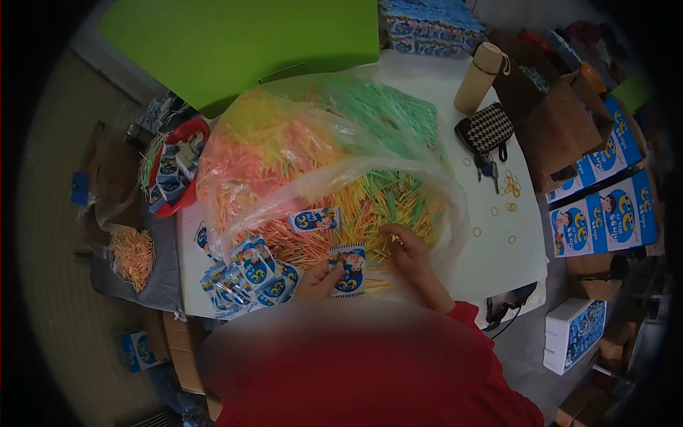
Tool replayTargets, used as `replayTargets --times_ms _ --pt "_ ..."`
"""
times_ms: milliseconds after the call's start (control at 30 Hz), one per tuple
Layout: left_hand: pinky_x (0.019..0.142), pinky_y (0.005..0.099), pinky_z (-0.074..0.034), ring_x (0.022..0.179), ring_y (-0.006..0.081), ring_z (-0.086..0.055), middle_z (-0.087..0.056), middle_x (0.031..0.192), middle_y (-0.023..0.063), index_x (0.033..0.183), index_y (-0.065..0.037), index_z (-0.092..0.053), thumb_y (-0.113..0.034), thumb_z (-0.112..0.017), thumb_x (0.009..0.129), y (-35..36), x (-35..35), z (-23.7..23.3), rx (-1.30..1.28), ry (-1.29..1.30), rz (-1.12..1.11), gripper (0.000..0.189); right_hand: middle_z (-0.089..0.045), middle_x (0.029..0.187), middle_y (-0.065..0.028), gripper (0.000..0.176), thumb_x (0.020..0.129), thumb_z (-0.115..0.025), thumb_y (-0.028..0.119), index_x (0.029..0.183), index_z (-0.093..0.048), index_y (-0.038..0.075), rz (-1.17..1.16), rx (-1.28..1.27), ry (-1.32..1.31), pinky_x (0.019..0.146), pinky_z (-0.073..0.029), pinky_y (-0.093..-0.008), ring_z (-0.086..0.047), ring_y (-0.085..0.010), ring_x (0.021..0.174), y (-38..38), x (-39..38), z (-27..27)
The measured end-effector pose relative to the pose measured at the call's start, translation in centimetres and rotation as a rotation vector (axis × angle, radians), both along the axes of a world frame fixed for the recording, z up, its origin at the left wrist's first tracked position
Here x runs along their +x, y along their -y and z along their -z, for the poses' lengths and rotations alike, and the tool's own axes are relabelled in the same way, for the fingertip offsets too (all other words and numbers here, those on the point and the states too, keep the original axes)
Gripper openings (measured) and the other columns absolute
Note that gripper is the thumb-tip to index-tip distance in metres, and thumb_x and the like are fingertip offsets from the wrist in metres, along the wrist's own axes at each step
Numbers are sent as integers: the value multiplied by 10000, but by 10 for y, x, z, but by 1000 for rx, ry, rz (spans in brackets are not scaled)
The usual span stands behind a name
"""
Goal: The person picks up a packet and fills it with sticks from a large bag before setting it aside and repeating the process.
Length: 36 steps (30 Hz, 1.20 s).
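My left hand is closed on the left edge of a blue and white printed packet near the table's front edge. To its right, my right hand has its fingers closed around a few thin pale sticks, whose ends show at the fingertips. Both hands are at the near side of a large clear plastic bag, open towards me and full of pink, yellow and green sticks. Another printed packet lies on the sticks. Several more packets are heaped left of my left hand.
A red basket of packets stands at the left edge. On the white table at the right are a beige bottle, a patterned pouch with keys and several rubber bands. Printed boxes stand beyond the right edge.
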State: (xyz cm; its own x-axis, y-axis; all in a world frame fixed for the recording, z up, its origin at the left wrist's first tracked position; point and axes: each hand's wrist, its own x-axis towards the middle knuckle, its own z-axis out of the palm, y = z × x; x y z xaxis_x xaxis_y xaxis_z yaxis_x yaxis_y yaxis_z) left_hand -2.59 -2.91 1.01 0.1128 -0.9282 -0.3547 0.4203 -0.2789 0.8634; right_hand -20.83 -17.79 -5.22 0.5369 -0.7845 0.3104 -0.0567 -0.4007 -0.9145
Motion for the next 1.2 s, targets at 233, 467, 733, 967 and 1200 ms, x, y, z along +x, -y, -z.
replayTargets --times_ms 233,467,733,967,1200 --pt "830 273 -508 922 118 -638 -684 1017 67 1072 28 -639 -147 -542 974 4 -6 -1 74 -258 -205 223 -641 1049 -40 186 971 -472 87 1088 -608 38 82 574 156 819 -481 -264 -599 -130 895 23 -6 -29" --pt "842 284 -510 901 127 -642 -684 1013 75 1096 45 -638 -110 -567 955 -1 -10 24 -86 -111 -304 222 -644 1052 -75 175 963 -493 86 1081 -613 36 -75 405 -146 862 -462 -278 -602 -168 1006 15 -7 -27" --pt "823 248 -494 886 108 -630 -692 967 60 1009 45 -682 -72 -588 933 -2 0 3 53 -258 -252 168 -639 1071 -112 176 995 -489 166 1109 -538 41 7 787 614 982 -429 -377 -597 -242 1074 -6 -1 -67" --pt "741 215 -499 814 66 -632 -710 887 42 1043 5 -693 -26 -635 884 -14 2 9 -197 322 -90 172 -661 1032 -91 101 971 -510 154 1050 -519 91 -287 798 611 1142 -237 -466 -608 -273 1097 -41 23 -111" --pt "746 214 -509 836 69 -629 -708 917 39 1071 0 -687 7 -613 892 -22 6 8 -223 471 -27 194 -670 1089 -134 100 971 -469 139 1028 -525 78 -436 549 376 1172 -42 -445 -549 -288 1212 -44 44 -106"
